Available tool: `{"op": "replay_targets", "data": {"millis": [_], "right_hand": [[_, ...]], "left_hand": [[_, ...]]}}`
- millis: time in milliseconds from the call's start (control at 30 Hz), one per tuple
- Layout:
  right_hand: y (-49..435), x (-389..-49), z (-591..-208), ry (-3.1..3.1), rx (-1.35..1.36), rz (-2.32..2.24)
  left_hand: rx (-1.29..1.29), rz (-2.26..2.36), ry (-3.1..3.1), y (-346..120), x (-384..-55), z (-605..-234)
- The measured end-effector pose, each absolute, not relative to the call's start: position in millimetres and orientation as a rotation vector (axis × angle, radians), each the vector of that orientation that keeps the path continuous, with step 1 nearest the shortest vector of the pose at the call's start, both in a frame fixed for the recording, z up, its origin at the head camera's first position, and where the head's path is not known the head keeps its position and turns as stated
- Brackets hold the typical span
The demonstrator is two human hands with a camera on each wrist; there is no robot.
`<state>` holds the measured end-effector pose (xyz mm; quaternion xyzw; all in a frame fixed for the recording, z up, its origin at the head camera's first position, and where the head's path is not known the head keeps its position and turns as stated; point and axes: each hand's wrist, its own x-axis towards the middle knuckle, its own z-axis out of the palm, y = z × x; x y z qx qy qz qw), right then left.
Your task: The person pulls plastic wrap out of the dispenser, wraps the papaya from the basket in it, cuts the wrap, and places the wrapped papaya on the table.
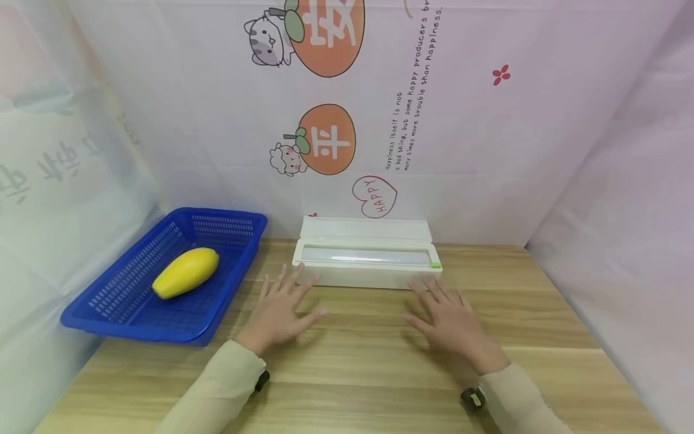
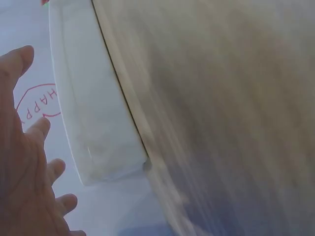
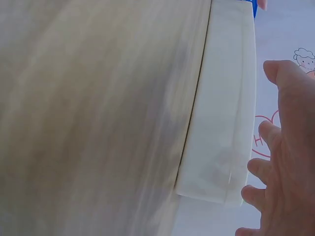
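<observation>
A long white box [image 1: 368,277], like a cling film dispenser, lies across the back of the table. Its lid [image 1: 365,229] is raised, and a pale roll [image 1: 365,256] shows inside, with a small green piece [image 1: 435,265] at the right end. My left hand [image 1: 279,316] spreads its fingers near the box's left end. Near the right end, my right hand [image 1: 450,319] is spread likewise. Both wrist views show the box's front side, with the left hand [image 2: 29,162] and right hand [image 3: 290,147] holding nothing. Whether fingertips touch the box I cannot tell.
To the left stands a blue plastic basket [image 1: 228,301] with a yellow papaya-like fruit [image 1: 186,273] in it. A printed white cloth [image 1: 472,150] hangs behind and at both sides. Wooden tabletop [image 1: 358,374] extends in front of the box.
</observation>
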<state>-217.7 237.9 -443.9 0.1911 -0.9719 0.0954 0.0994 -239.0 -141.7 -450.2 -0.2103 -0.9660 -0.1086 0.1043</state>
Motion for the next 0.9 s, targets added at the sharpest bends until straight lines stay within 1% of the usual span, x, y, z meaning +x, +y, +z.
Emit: {"op": "replay_targets", "data": {"millis": [367,900], "right_hand": [[241,-230,-433,-2.786,0.589,0.311],[251,-257,-427,-2.701,0.617,0.35]], "left_hand": [[-0.653,-0.409,-2.796,-147,-264,-438],[-0.618,-0.488,-2.773,-153,-297,-423]]}}
